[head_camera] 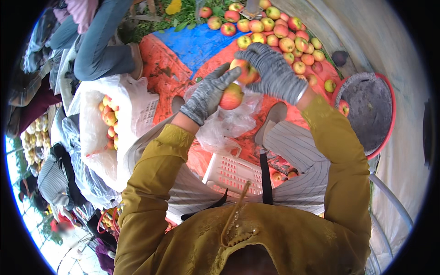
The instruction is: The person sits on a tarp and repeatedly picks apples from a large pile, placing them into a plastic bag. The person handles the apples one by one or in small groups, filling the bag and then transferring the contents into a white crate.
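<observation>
Both my hands wear grey knitted gloves and are raised close together over an orange tarp (158, 68). My left hand (209, 92) holds a red-yellow apple (231, 96) against its palm, and its thumb reaches up to a second apple (245, 71). Around that upper apple curl the fingers of my right hand (275, 72); part of the fruit is hidden behind them. Below my hands lies a crumpled clear plastic bag (225, 127). A white plastic crate (237, 172) stands between my legs. Many loose apples (286, 44) are heaped on the tarp beyond my right hand.
At the right stands a red-rimmed basket (390, 103) with a dark lining and an apple at its inner edge. To the left, a plastic-lined crate (92, 137) holds apples. A person's bent leg (103, 63) is at the upper left; other people are farther left.
</observation>
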{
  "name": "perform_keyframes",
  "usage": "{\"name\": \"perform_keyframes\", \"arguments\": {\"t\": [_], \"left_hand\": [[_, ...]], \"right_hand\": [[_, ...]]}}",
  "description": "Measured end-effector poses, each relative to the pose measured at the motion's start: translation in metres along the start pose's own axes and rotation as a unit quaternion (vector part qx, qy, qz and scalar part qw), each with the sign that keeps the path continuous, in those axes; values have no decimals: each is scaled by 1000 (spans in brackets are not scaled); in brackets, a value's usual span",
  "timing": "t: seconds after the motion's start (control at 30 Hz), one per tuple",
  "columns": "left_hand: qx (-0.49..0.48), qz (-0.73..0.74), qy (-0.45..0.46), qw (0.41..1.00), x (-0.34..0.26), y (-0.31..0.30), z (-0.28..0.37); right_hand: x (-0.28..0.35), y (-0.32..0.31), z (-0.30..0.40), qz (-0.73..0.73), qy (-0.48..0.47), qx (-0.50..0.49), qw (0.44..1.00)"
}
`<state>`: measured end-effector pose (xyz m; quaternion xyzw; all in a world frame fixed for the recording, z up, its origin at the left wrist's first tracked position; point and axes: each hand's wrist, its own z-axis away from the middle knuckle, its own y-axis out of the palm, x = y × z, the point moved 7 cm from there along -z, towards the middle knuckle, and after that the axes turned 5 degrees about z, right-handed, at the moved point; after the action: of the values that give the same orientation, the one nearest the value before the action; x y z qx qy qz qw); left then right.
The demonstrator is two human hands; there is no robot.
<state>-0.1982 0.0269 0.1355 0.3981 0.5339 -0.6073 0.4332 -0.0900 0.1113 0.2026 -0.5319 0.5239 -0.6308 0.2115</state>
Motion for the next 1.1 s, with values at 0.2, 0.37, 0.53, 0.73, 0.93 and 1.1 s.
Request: {"name": "perform_keyframes", "arguments": {"t": [0.2,0.37,0.53,0.73,0.93,1.1], "left_hand": [[47,510,-123,850,-44,-7,11],[75,565,-114,814,-69,-8,20],[155,657,-120,728,-73,-2,27],[58,691,-176,699,-54,-1,17],[-9,723,-111,682,-44,-18,3],[-33,691,-163,703,-37,-9,3]], "right_hand": [[37,-42,-1,-302,36,-14,953],[53,-55,-7,-340,48,-124,931],[42,-53,-12,-469,121,-174,858],[-28,24,-3,-378,175,-222,881],[-172,132,102,53,561,-38,826],[-211,167,95,-5,490,20,871]]}}
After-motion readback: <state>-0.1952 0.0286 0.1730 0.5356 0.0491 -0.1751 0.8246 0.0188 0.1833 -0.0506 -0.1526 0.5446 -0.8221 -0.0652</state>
